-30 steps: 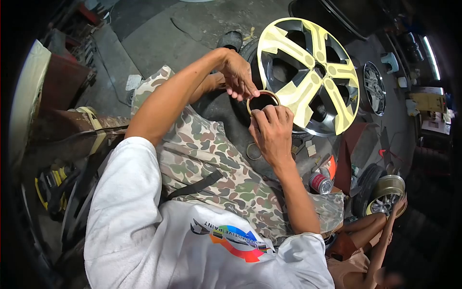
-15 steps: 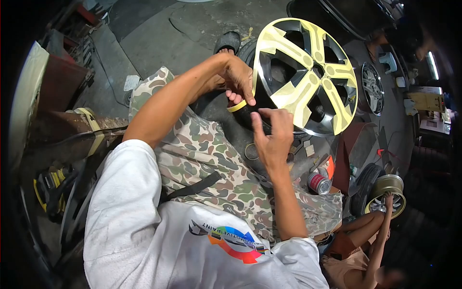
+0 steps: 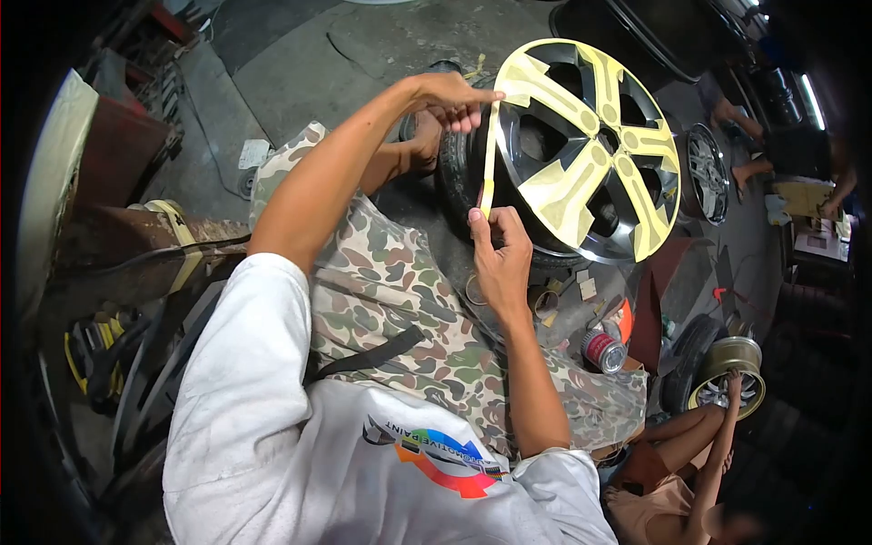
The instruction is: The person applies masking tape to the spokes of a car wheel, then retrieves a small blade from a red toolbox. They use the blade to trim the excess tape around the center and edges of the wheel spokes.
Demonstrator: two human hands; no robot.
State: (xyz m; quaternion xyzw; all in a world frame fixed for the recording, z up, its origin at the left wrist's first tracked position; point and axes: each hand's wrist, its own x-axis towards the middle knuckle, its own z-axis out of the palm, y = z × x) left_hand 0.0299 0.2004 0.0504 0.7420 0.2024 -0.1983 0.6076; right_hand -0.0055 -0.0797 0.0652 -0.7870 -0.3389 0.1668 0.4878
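Note:
A wheel rim (image 3: 669, 136) stands in front of me, its spokes and outer edge covered in yellow masking paper and tape. From its left edge a strip of yellow masking tape (image 3: 491, 150) runs down, pulled taut. My left hand (image 3: 450, 98) presses the strip's upper end against the rim with an outstretched index finger; its other fingers curl loosely with nothing visible in them. Lower down, my right hand (image 3: 504, 254) pinches the masking tape between thumb and fingers. Whether the rest of the roll sits there is hard to make out.
A black tyre (image 3: 459, 177) lies behind the rim. Near my right forearm are a red-labelled can (image 3: 603, 351) and tape cores (image 3: 543, 300). At lower right another person's hand touches a gold wheel (image 3: 731, 354). A chrome wheel (image 3: 707, 173) stands at right.
My left hand has moved up to the rim's left edge, index finger now extended on the tape. The tape is now stretched between both hands, with my right hand closed on its lower end.

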